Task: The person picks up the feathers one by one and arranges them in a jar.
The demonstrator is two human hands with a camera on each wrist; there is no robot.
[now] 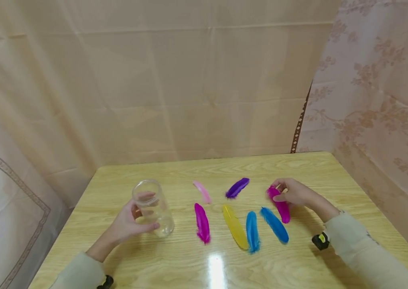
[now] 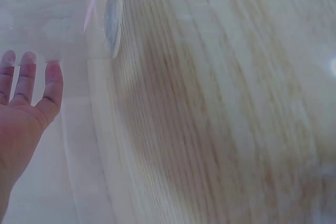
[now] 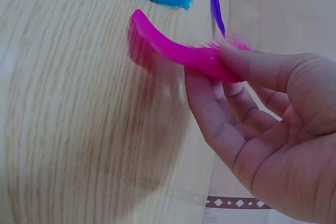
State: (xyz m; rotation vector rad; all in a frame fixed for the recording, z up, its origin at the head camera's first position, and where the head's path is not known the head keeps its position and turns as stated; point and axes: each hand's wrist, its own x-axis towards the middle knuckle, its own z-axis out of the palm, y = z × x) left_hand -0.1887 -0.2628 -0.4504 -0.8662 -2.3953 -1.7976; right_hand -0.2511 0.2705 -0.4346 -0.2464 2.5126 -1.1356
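Observation:
A clear plastic jar stands at the left of the table, its round mouth facing up. My left hand holds it around the side, thumb in front and fingers behind; the left wrist view shows fingertips against the clear wall. At the right, my right hand pinches a magenta feather between thumb and fingers. In the right wrist view this feather curves out from the fingertips, its far end just over or touching the wood; I cannot tell which.
Between my hands lie a light pink feather, a purple feather, another magenta feather, a yellow feather and two blue feathers, one left and one right. Curtains hang behind the wooden table.

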